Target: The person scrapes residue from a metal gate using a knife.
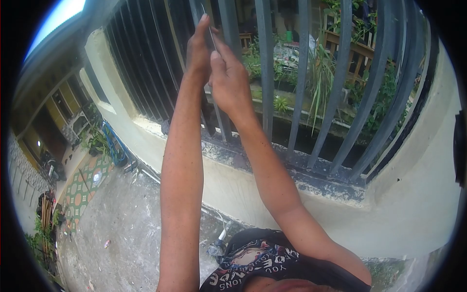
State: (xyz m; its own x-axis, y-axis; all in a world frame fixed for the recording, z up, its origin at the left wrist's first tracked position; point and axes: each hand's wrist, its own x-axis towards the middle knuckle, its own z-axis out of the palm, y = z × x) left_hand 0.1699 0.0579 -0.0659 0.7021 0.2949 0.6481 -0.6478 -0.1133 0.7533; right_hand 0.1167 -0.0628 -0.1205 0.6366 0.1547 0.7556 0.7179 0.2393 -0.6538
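"Since both arms are up at the window grille [265, 68], what's the step in the head view?"

"Looks like handling a thin, wire-like strand [212, 39], tbh. It runs up between the hands, right by the metal bars. Right hand [230, 80] seems to have thumb and forefinger clamped on its lower end."

"And the left?"

"Left hand [196, 53] is just beside it, thumb pointing up near the strand. Can't tell if those fingers are together or apart, they're turned away. What the strand's upper end does is too thin to make out too."

"So what would the next move call for?"

"Imo, a steady right pinch, the left guiding close by, and knuckles clear of the bars."
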